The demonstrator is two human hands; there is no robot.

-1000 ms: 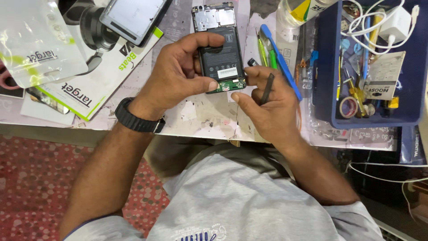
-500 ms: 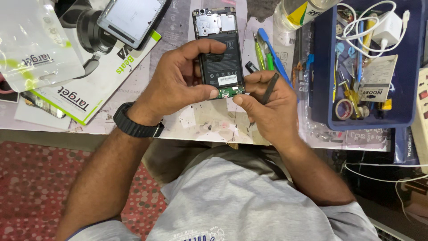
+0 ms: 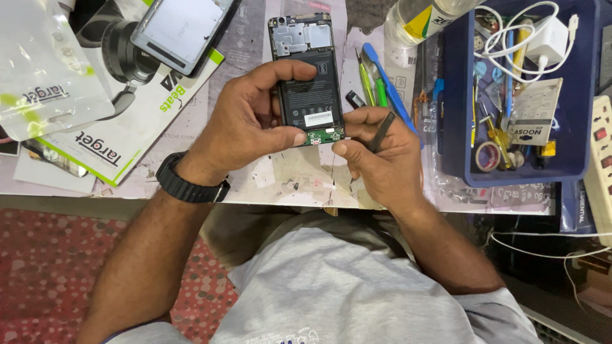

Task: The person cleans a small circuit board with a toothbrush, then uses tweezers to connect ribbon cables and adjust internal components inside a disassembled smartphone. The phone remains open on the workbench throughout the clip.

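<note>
Setting: small electronics repair bench, phone servicing. Evidence: opened phone [image 3: 308,76] with back cover off, battery and circuit board exposed, at 12 o'clock. Blue tray [image 3: 574,167] at 2 o'clock holds screwdrivers, tape roll, white charger [image 3: 547,39] and cable. Green and blue tweezers [image 3: 376,79] just right of the phone. Accessory packaging [image 3: 115,137] at 10 o'clock. Worn, stained worktop [image 3: 299,178]; power strip [image 3: 600,165] at 3 o'clock.

Blue tray [image 3: 456,114] of tools with white charger [image 3: 547,42], green tweezers [image 3: 366,79], tape roll [image 3: 488,156], headphones [image 3: 121,54].
</note>
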